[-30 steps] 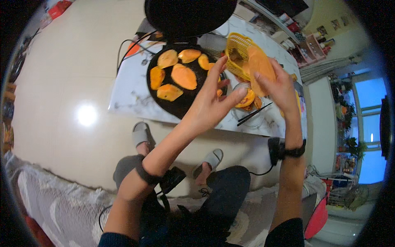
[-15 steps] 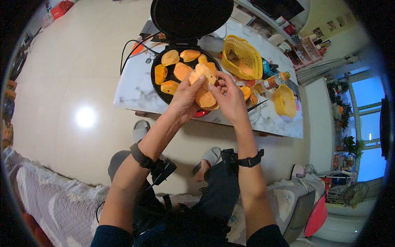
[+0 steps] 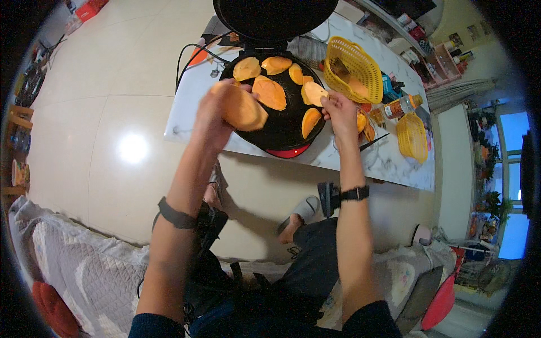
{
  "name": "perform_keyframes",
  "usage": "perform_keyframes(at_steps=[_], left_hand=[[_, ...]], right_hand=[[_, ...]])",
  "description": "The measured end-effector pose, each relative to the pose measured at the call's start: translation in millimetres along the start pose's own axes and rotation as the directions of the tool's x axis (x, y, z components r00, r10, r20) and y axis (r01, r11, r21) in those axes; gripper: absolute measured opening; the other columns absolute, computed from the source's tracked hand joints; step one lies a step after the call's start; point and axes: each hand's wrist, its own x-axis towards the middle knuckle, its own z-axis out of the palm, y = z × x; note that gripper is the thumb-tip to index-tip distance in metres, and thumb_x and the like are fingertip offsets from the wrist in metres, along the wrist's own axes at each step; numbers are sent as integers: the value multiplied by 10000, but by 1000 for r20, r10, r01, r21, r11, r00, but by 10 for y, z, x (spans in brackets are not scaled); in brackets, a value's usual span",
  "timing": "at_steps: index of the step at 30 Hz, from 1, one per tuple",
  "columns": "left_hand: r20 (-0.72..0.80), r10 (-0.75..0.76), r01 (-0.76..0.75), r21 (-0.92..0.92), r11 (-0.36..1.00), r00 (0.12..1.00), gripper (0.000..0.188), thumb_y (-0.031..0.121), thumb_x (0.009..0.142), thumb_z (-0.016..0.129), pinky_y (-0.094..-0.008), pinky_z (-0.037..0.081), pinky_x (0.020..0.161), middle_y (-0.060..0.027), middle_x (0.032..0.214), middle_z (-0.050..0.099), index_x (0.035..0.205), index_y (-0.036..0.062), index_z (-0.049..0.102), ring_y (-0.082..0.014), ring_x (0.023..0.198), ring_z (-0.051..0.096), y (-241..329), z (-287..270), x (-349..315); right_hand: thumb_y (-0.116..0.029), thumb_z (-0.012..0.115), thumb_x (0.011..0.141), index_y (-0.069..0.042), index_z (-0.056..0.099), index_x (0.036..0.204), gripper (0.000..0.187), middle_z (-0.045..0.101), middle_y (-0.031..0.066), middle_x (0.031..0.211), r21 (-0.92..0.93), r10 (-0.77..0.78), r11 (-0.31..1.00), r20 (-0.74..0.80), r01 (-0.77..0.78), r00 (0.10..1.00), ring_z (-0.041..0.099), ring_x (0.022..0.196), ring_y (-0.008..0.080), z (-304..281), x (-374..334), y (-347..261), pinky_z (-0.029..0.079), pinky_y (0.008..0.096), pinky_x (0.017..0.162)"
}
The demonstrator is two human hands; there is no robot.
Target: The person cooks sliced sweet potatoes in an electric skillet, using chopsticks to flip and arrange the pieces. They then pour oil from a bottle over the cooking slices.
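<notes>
An electric griddle (image 3: 284, 125) with a round black plate stands near the table's front edge, its lid (image 3: 276, 17) raised behind. Orange slices that look like sweet potato (image 3: 269, 93) lie spread over the plate. My left hand (image 3: 212, 115) is closed round a small stack of slices (image 3: 246, 110), held above the plate's left part and hiding what lies under it. Between the fingertips of my right hand (image 3: 341, 111) is a single pale-orange slice (image 3: 315, 94), over the plate's right side, overlapping another slice there in the view.
Right of the griddle stand a yellow basket (image 3: 354, 70), a bottle (image 3: 403, 106) with an orange cap and a smaller yellow basket (image 3: 412, 138). A dark knife-like blade (image 3: 374, 142) lies near the table's front edge. A black cable (image 3: 189, 53) runs at the left.
My hands have moved apart. The left took the stack leftward; the right went rightward with one slice. The head view has shifted slightly.
</notes>
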Motion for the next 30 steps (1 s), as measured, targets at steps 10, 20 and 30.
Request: perform_keyframes(at_steps=[10,20,30], left_hand=[[-30,82,-87,-272,958,996,380,97,905,464,-519,428,1023,-263,1267,483,1253,14,335,-424,1205,503,359,-168,-60],[-42,109,-116,-259,959,993,400,91,913,449,-504,453,1001,-267,1249,489,1276,9,302,-406,1179,529,440,-221,-96],[-66,119,-131,-230,964,991,426,93,902,457,-498,439,1006,-262,1272,474,1290,14,299,-384,1168,532,417,-209,-84]], right_hand=[[-183,753,776,-1,612,1042,352,699,110,886,-463,-127,876,46,134,991,656,757,169,461,644,285,515,296,674],[-258,748,775,-37,636,988,327,683,103,876,-668,-103,738,27,95,994,664,848,237,626,584,119,508,359,747],[-162,614,857,-125,696,1025,190,620,68,977,-816,-328,390,309,426,893,620,902,261,579,534,-22,490,382,781]])
